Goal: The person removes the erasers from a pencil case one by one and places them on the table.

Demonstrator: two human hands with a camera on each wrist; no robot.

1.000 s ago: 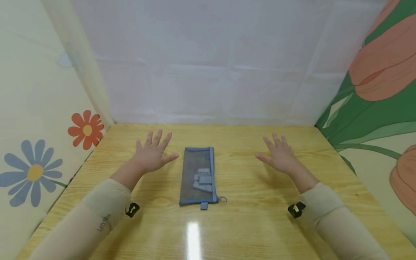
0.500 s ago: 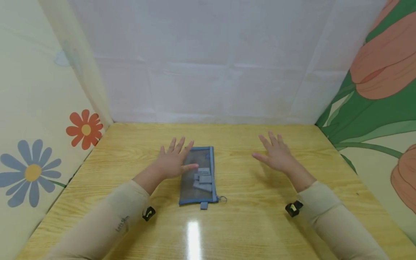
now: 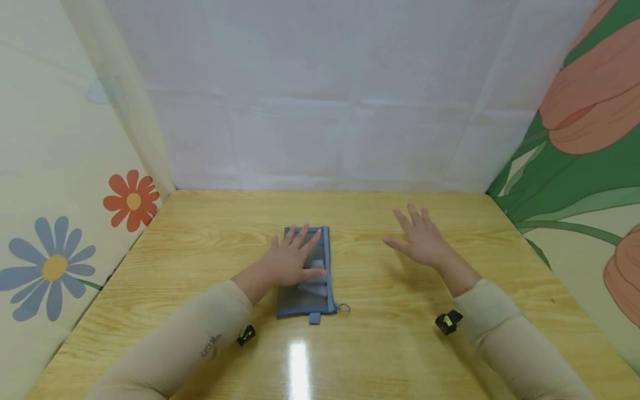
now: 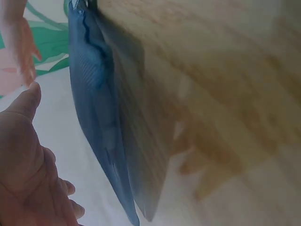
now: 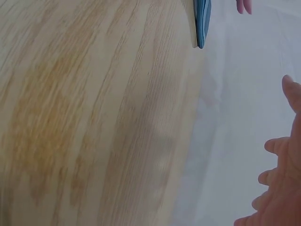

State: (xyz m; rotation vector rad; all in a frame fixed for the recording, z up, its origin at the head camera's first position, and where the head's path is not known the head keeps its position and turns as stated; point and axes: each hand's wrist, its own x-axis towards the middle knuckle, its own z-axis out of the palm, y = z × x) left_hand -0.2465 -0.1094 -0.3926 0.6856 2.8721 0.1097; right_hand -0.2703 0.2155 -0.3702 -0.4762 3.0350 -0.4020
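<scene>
Blue-edged pouch, left fingers clear above

left hand above the pouch, blocking part of it from above, a gap between the two, open lane across the bench from pouch to right hand, room toward the near edge, sheet barring the far edge, painted panels flanking

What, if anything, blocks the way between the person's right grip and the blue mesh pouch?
Nothing visible on the table between the right grip and the blue mesh pouch. The left grip, though, hovers over the pouch with its thumb pointing toward the pouch's right edge, so it might crowd a reach there.
</scene>
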